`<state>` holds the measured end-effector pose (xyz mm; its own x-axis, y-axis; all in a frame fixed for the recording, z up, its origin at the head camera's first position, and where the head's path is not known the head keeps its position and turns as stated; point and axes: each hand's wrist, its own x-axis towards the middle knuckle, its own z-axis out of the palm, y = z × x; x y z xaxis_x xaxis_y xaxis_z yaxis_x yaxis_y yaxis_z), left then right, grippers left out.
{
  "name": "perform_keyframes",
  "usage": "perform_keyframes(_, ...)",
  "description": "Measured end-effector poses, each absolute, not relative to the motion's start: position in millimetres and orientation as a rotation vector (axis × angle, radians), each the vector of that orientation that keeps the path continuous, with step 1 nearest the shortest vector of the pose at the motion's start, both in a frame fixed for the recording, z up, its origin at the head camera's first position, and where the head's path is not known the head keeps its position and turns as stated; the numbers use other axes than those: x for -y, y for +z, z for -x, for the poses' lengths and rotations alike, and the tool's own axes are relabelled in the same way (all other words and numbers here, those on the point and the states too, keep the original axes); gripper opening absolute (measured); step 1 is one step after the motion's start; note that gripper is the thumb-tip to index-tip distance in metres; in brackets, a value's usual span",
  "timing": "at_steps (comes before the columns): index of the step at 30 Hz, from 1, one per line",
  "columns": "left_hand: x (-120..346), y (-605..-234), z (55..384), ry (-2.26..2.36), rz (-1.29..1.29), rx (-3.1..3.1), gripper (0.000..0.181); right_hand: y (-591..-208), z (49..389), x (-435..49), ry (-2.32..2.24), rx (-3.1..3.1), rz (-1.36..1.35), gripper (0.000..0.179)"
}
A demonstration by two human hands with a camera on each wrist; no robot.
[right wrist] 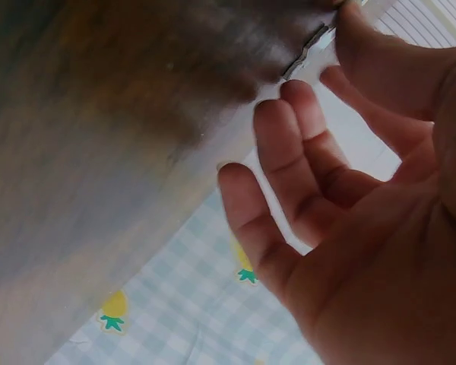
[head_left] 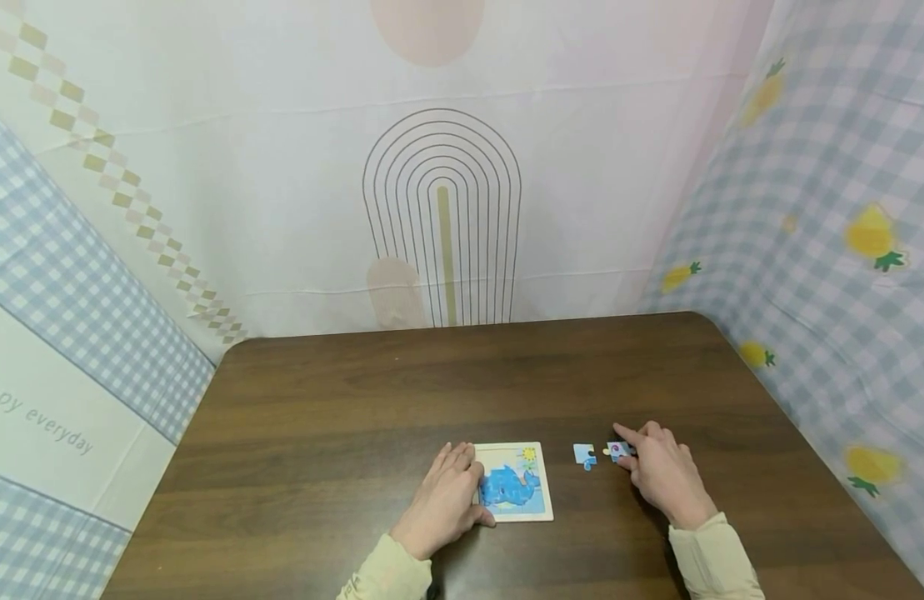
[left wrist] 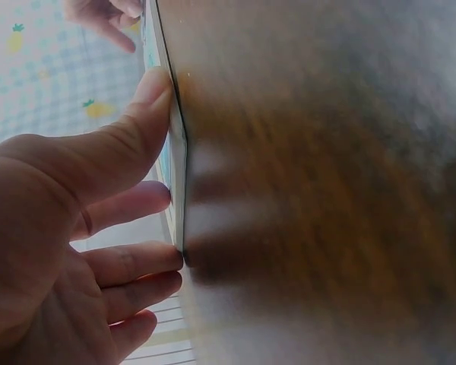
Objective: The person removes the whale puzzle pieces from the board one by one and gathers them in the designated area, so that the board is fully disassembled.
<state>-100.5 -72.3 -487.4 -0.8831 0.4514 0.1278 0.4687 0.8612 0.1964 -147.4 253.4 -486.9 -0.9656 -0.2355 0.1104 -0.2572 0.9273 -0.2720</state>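
A framed jigsaw puzzle (head_left: 536, 505) with a blue whale and a yellow sun lies flat on the wooden table. My left hand (head_left: 445, 496) holds it at the left side, the thumb on the near edge and fingers along the left edge, as the left wrist view also shows (left wrist: 99, 205). To the right of the frame, a loose light-blue puzzle piece (head_left: 584, 453) lies by itself. Just beyond it my right hand (head_left: 666, 471) pinches a second puzzle piece (head_left: 617, 451) with a purple mark, between thumb and fingers, low at the table.
The brown table (head_left: 319, 417) has rounded far corners. Behind it hangs a pale cloth (head_left: 282, 208) with an arch pattern. Blue checked cloth with pineapples (head_left: 829, 292) covers the right side, and another checked cloth (head_left: 64, 308) the left.
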Motion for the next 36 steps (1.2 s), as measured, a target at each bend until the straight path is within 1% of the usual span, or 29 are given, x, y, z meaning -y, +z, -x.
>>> perform_keyframes(3,71.9,-485.8,100.0,-0.351,0.732,2.966,0.045,-487.7,148.6,-252.1,0.455,2.985,-0.391,0.047)
perform_keyframes(14,71.6,-485.6,100.5,-0.341,0.725,2.980,0.045,-488.2,149.9,-246.9,0.532,2.956,-0.348,0.039)
perform_keyframes(24,71.7,-487.3,100.8,-0.348,0.737,2.972,0.044,-492.6,149.8,-225.5,0.571,2.879,-0.381,0.033)
perform_keyframes(32,71.0,-485.8,100.6,-0.334,0.731,2.979,0.044,-488.9,147.5,-204.8,0.742,2.888,-0.366,0.040)
perform_keyframes(36,71.1,-485.3,100.3,-0.327,0.727,2.976,0.045,-487.4,145.2,-190.0,0.724,2.877,-0.406,0.040)
